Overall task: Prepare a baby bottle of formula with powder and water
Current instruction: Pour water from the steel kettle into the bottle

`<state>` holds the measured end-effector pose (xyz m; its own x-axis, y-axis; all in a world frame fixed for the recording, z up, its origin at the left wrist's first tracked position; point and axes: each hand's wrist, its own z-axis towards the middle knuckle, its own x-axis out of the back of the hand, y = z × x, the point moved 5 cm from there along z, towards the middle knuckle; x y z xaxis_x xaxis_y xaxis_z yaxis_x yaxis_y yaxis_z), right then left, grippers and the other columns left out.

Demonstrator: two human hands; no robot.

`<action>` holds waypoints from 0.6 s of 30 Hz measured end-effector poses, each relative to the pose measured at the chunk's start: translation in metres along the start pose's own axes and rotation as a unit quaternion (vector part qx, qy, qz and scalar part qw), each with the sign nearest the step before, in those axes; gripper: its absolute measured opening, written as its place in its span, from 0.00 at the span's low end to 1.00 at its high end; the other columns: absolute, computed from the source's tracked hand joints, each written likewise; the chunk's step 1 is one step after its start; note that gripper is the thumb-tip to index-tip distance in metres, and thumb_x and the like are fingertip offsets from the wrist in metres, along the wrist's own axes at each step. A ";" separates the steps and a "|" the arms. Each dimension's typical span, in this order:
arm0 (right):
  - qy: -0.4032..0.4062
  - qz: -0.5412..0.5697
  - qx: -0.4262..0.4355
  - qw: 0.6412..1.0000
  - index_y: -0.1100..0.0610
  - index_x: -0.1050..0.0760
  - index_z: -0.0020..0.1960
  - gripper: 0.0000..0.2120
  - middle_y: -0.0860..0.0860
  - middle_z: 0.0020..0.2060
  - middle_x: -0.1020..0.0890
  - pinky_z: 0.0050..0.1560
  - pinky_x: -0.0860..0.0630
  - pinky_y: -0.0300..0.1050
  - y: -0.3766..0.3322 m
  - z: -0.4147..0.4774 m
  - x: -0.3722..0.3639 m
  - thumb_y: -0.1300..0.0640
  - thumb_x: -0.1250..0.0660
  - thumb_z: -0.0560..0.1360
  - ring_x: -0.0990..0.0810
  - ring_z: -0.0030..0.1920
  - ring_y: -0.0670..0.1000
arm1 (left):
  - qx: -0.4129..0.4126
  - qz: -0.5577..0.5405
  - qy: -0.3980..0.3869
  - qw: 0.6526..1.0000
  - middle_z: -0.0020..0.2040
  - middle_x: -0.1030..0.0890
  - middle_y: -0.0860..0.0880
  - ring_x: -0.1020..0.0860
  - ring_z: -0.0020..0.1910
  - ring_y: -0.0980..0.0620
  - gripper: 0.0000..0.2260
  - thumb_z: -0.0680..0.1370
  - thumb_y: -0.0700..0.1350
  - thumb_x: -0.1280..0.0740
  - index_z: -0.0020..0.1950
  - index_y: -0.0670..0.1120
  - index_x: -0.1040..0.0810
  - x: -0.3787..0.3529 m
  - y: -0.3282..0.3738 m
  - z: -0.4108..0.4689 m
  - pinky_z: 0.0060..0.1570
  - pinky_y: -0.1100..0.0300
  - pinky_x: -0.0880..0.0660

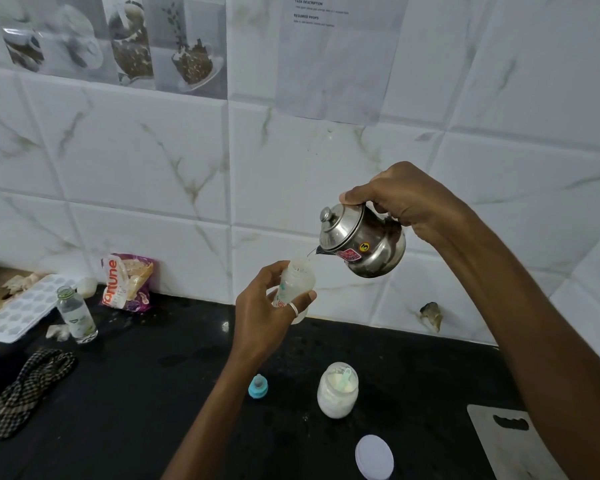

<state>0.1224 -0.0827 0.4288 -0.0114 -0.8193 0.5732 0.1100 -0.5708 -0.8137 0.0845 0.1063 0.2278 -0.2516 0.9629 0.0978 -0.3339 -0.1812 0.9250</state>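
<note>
The left hand (pixel 262 311) is gripping the open baby bottle (pixel 295 284) above the desk (pixel 153 393), while the right hand (pixel 402 199) is clasping the tilted steel kettle (pixel 364 242), its spout touching the bottle's mouth.

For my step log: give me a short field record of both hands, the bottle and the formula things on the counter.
left hand: grips baby bottle, open-topped, above counter
right hand: grips steel kettle, tilted, spout at bottle mouth
water: thin stream into bottle
teat: blue, lying on counter, off bottle
powder jar: open, scoop inside; white lid lies apart
</note>
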 end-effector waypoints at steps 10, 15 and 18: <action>0.012 0.031 -0.033 0.999 0.57 0.25 0.33 0.15 0.49 0.26 0.32 0.31 0.38 0.41 0.026 0.007 -0.001 0.53 0.22 0.71 0.33 0.28 0.47 | 0.004 -0.001 0.000 1.000 0.63 0.21 0.56 0.22 0.62 0.53 0.24 0.73 0.47 0.20 0.65 0.55 0.25 -0.002 0.001 0.002 0.52 0.76 0.24; 0.017 0.121 -0.075 0.990 0.53 0.23 0.34 0.13 0.47 0.26 0.33 0.28 0.42 0.40 0.066 0.009 -0.009 0.50 0.21 0.70 0.39 0.21 0.44 | 0.003 0.001 -0.005 1.000 0.60 0.21 0.60 0.22 0.59 0.59 0.25 0.72 0.47 0.20 0.66 0.54 0.24 -0.004 0.002 0.003 0.51 0.76 0.24; 0.020 0.201 -0.094 0.975 0.54 0.19 0.44 0.11 0.47 0.26 0.34 0.28 0.45 0.41 0.089 0.011 -0.012 0.48 0.22 0.70 0.41 0.25 0.46 | 0.004 0.003 -0.010 1.000 0.61 0.21 0.59 0.22 0.59 0.61 0.26 0.72 0.48 0.20 0.67 0.53 0.24 -0.009 0.004 0.005 0.53 0.72 0.23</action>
<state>0.1432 -0.1231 0.3504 -0.0438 -0.9783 0.2026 -0.0715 -0.1992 -0.9773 0.0900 0.0978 0.2327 -0.2353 0.9656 0.1108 -0.3248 -0.1855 0.9274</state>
